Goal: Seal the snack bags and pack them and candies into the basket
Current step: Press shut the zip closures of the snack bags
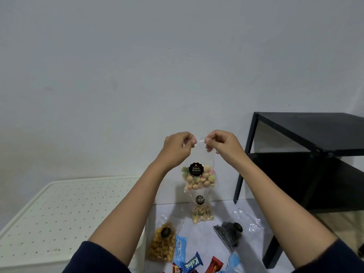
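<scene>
A plain pale wall [137, 66] fills most of the view, with a pale grey floor [216, 209] below it. At the left stands a white perforated board [59, 209], and at the right a black two-tier table [307, 146].

Both hands are raised in front of the wall, holding a clear snack bag [199, 174] by its top edge. The left hand [177, 148] pinches the top left corner between thumb and fingertips; the right hand [222, 143] pinches the top right corner the same way, so the strip of plastic is stretched between them. The bag hangs upright, its lower part filled with small round biscuits topped in pink and green. A black scalloped label [196, 169] on its front reads "Biskuit Gemrose" in pale letters.

On the floor below, a second biscuit bag [201, 211] of the same kind carries a similar dark label, too small to read. To its left lies a bag of golden snacks [162, 245], and to the right a bag of dark spiral-patterned pieces [229, 235] beside crumpled clear plastic [252, 221]. Near the bottom edge lie wrapped candies: a blue bar marked "Kalpa" [192, 263], a pale blue-and-white wrapper [180, 248], and red wrappers [214, 265] whose print is cut off.
</scene>
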Action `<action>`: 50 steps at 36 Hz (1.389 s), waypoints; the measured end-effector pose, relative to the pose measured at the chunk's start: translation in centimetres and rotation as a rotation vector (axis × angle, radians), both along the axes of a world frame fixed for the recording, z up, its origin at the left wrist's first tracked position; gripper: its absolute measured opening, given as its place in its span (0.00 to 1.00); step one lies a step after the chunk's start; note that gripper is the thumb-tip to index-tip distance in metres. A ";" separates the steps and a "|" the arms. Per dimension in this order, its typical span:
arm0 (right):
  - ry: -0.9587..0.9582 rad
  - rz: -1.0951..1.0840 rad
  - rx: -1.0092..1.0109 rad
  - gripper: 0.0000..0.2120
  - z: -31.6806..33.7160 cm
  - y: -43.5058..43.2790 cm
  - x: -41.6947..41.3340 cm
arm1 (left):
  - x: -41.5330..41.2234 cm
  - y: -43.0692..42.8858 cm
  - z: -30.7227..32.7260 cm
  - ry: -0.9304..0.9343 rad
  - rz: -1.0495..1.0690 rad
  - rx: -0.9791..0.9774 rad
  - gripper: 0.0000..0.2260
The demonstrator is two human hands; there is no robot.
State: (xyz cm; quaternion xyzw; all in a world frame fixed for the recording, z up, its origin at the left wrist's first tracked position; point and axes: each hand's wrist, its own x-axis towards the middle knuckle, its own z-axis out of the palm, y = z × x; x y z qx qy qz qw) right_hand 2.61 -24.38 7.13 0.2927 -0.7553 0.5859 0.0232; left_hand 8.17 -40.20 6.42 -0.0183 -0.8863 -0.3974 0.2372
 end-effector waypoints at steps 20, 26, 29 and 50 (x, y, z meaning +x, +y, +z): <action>0.051 -0.063 0.093 0.04 -0.7 -0.3 -0.3 | 0.4 -1.0 -0.8 -0.003 -0.046 0.130 0.05; 0.127 -0.026 0.193 0.03 -0.4 -0.4 -0.3 | 0.5 -1.0 -0.5 -0.004 -0.045 0.124 0.04; 0.148 -0.036 0.255 0.05 -0.6 -0.6 -0.5 | 0.4 -1.0 -0.4 -0.006 -0.049 0.083 0.04; 0.237 -0.086 0.331 0.05 -0.8 -0.8 -0.1 | 1.2 -2.8 -1.0 0.032 -0.043 0.451 0.05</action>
